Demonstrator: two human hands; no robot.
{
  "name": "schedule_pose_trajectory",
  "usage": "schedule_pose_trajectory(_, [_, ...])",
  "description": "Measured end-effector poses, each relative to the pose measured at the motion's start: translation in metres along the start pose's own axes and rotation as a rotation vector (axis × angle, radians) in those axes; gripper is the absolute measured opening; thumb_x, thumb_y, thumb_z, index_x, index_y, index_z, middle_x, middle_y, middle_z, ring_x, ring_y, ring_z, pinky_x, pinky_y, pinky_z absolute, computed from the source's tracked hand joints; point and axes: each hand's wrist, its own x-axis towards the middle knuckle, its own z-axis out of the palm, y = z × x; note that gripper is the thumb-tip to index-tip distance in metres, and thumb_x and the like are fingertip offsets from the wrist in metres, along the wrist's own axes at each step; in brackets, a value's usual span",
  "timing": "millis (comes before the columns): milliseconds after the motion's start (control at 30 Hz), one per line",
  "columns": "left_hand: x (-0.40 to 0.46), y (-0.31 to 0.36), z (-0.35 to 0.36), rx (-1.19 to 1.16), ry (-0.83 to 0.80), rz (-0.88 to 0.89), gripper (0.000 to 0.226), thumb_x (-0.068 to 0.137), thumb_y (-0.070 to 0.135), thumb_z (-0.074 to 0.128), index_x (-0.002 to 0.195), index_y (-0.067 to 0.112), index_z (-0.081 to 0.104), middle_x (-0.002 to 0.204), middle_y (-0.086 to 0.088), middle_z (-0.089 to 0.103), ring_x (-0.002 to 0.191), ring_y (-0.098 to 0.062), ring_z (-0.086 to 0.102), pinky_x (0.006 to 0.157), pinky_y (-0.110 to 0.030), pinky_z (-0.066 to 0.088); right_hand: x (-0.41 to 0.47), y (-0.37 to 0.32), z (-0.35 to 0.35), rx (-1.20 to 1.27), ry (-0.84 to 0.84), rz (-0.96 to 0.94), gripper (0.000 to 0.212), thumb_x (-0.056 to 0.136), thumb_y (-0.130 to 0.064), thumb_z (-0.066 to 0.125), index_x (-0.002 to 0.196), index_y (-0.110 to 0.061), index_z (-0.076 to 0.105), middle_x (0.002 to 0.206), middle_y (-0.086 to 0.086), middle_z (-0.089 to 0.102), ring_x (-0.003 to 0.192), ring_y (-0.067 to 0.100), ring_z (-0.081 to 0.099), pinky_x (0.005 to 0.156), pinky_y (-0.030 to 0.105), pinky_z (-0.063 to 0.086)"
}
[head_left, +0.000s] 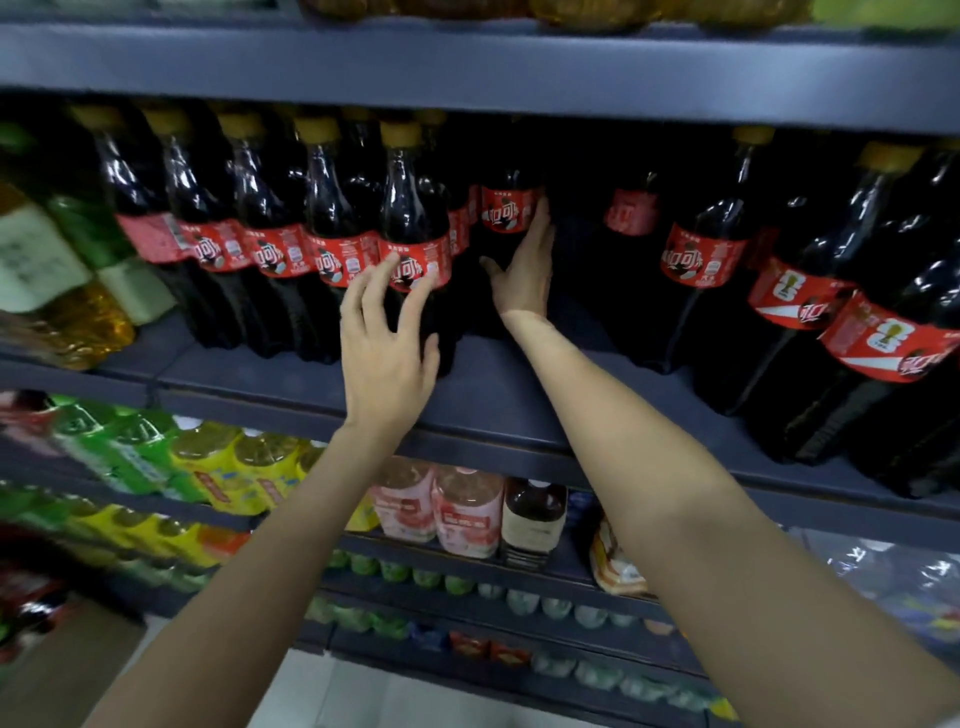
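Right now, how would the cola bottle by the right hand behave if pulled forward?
Likely heavy: the cola bottle looks full. Tall and narrow, it may tip if pulled at label height, where the right hand rests. It probably slides on the smooth shelf.

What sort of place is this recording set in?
Probably a shop's drinks aisle: tiered dark metal shelves, rows of identical red-labelled cola bottles facing forward, and more bottled drinks in yellow, green and pink on the shelves below.
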Motion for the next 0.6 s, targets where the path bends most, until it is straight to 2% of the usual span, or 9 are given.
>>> schedule_pose_trajectory(133, [0.002, -0.001, -0.006, -0.051, -0.011, -0.012, 0.052, 0.085, 0.012, 0.064, 0.133, 0.012, 0.045, 0.14, -0.023, 0.039, 0.129, -0.036, 0.035, 0.108, -0.043, 0.033, -0.004, -0.004, -0.002, -0.008, -0.006, 0.019, 0.096, 0.079, -0.003, 0.07, 0.15, -0.007, 0.006, 0.154, 0.021, 0.018, 0.142, 0.032, 0.022, 0.112, 0.032, 0.019])
schedule_pose_trajectory(200, [0.008, 0.006, -0.013, -0.132, 0.027, 0.034, 0.044, 0.085, 0.011, 0.062, 0.127, 0.01, 0.051, 0.135, -0.021, 0.046, 0.125, -0.032, 0.039, 0.104, -0.039, 0.034, -0.01, -0.008, -0.014, 0.011, 0.051, -0.01, 0.099, 0.077, -0.005, 0.072, 0.15, -0.005, 0.006, 0.153, 0.018, 0.025, 0.14, 0.031, 0.026, 0.113, 0.033, 0.018])
schedule_pose_trajectory(267, [0.013, 0.017, -0.018, -0.289, 0.004, 0.085, 0.036, 0.085, 0.011, 0.06, 0.121, 0.009, 0.058, 0.127, -0.013, 0.054, 0.119, -0.027, 0.046, 0.1, -0.033, 0.036, -0.026, -0.009, -0.037, 0.022, 0.15, -0.085, 0.086, 0.08, -0.006, 0.068, 0.149, -0.005, 0.016, 0.146, 0.015, 0.039, 0.135, 0.029, 0.035, 0.113, 0.033, 0.024])
schedule_pose_trajectory(333, [0.018, 0.033, -0.018, -0.473, -0.085, 0.071, 0.03, 0.086, 0.012, 0.058, 0.116, 0.011, 0.061, 0.117, -0.004, 0.061, 0.111, -0.019, 0.052, 0.096, -0.026, 0.038, -0.053, -0.007, -0.069, 0.009, 0.254, -0.168, 0.06, 0.085, -0.008, 0.06, 0.141, -0.006, 0.038, 0.133, 0.011, 0.054, 0.125, 0.026, 0.046, 0.107, 0.03, 0.033])
schedule_pose_trajectory(400, [0.024, 0.052, -0.011, -0.66, -0.22, -0.025, 0.029, 0.088, 0.014, 0.058, 0.116, 0.015, 0.06, 0.11, 0.004, 0.063, 0.105, -0.011, 0.055, 0.094, -0.022, 0.042, -0.085, -0.002, -0.103, -0.016, 0.342, -0.166, 0.036, 0.091, -0.011, 0.053, 0.127, -0.009, 0.053, 0.117, 0.005, 0.063, 0.112, 0.021, 0.056, 0.098, 0.032, 0.044])
schedule_pose_trajectory(500, [0.038, 0.085, 0.014, -0.929, -0.505, -0.191, 0.039, 0.089, 0.016, 0.063, 0.126, 0.018, 0.052, 0.116, 0.006, 0.06, 0.106, -0.007, 0.055, 0.095, -0.025, 0.045, -0.126, 0.005, -0.148, -0.071, 0.472, -0.133, 0.026, 0.093, -0.007, 0.05, 0.117, -0.009, 0.059, 0.104, 0.001, 0.067, 0.1, 0.016, 0.061, 0.09, 0.024, 0.047])
schedule_pose_trajectory(600, [0.048, 0.118, 0.04, -1.004, -0.668, -0.201, 0.063, 0.087, 0.019, 0.067, 0.142, 0.019, 0.036, 0.133, 0.002, 0.05, 0.117, -0.008, 0.049, 0.1, -0.023, 0.041, -0.148, 0.016, -0.182, -0.3, 0.608, -0.185, 0.023, 0.091, -0.003, 0.052, 0.111, -0.003, 0.063, 0.105, 0.006, 0.065, 0.1, 0.019, 0.057, 0.091, 0.025, 0.044])
